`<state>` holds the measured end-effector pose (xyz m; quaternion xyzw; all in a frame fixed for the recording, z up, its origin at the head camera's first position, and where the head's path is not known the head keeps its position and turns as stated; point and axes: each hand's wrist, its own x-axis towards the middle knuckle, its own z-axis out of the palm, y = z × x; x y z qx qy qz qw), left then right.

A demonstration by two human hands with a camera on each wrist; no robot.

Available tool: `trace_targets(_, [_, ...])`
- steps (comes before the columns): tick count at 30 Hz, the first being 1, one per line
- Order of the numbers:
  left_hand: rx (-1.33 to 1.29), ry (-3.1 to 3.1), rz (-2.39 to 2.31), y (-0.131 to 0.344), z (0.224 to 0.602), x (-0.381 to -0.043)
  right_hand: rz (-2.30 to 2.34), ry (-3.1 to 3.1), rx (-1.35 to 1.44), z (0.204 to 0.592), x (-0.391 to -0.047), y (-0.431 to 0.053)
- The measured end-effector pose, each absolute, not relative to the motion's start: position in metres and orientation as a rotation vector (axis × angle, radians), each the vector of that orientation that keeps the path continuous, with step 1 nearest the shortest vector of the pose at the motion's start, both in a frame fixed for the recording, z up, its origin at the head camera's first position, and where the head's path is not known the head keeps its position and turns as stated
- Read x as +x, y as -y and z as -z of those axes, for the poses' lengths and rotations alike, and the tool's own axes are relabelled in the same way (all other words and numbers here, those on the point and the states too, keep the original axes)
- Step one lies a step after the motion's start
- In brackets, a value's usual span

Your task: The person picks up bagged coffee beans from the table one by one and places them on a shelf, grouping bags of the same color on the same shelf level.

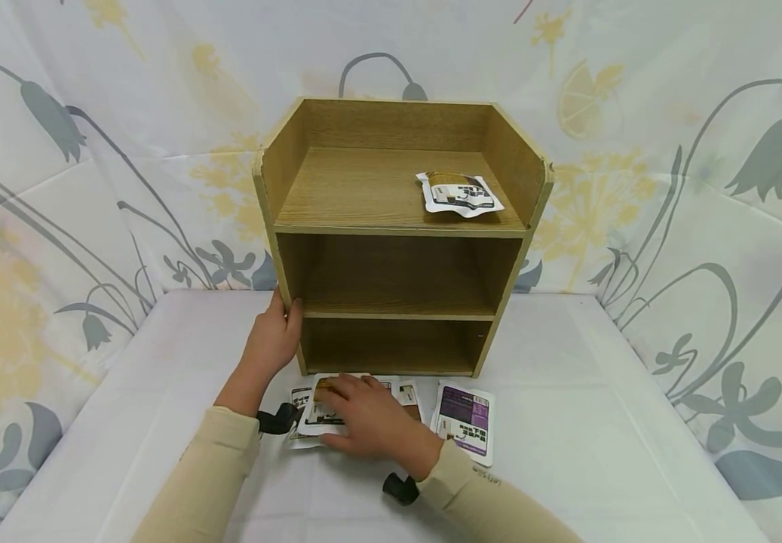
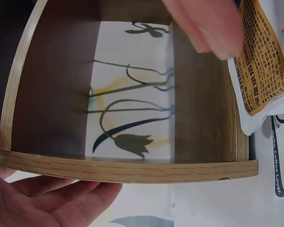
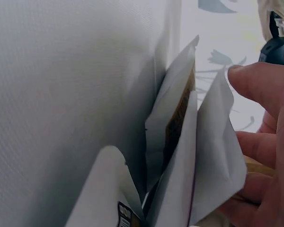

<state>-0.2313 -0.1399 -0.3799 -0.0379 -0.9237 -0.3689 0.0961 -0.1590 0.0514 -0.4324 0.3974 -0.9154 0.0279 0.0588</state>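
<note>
A small wooden shelf (image 1: 391, 315) stands upright on the table. My left hand (image 1: 274, 339) grips the front edge of its left side panel. In the left wrist view, the fingers (image 2: 80, 198) lie along the panel's outer face. My right hand (image 1: 373, 415) rests over a coffee packet (image 1: 319, 418) on top of a small pile before the shelf. In the right wrist view, the thumb (image 3: 255, 80) touches the edge of a white packet (image 3: 217, 156), with several more packets beneath. The other fingertips are partly hidden there.
A purple-and-white packet (image 1: 465, 418) lies just right of the pile. Another packet (image 1: 460, 194) lies on the shelf's top tier, toward the right. The table (image 1: 567, 422) has a white cover, and a floral cloth (image 1: 669, 151) hangs behind and at the sides.
</note>
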Motion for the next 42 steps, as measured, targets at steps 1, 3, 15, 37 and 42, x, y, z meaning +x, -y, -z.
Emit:
trace_targets(1, [-0.111, 2.737, 1.093, 0.14, 0.38, -0.231, -0.077, 2.776, 1.208, 0.433, -0.159, -0.051])
trace_targets(3, [-0.11, 2.734, 1.094, 0.14, 0.38, -0.231, -0.066, 2.796, 1.214, 0.435, -0.158, -0.05])
trace_targets(15, [-0.101, 2.748, 1.106, 0.14, 0.378, -0.232, 0.04, 2.846, 1.202, 0.439, -0.154, -0.048])
trace_targets(37, [-0.127, 2.733, 1.091, 0.14, 0.377, -0.23, 0.032, 2.56, 1.203, 0.421, -0.155, -0.058])
trace_targets(42, [-0.145, 2.739, 1.095, 0.14, 0.377, -0.229, 0.041, 2.48, 1.178, 0.412, -0.156, -0.065])
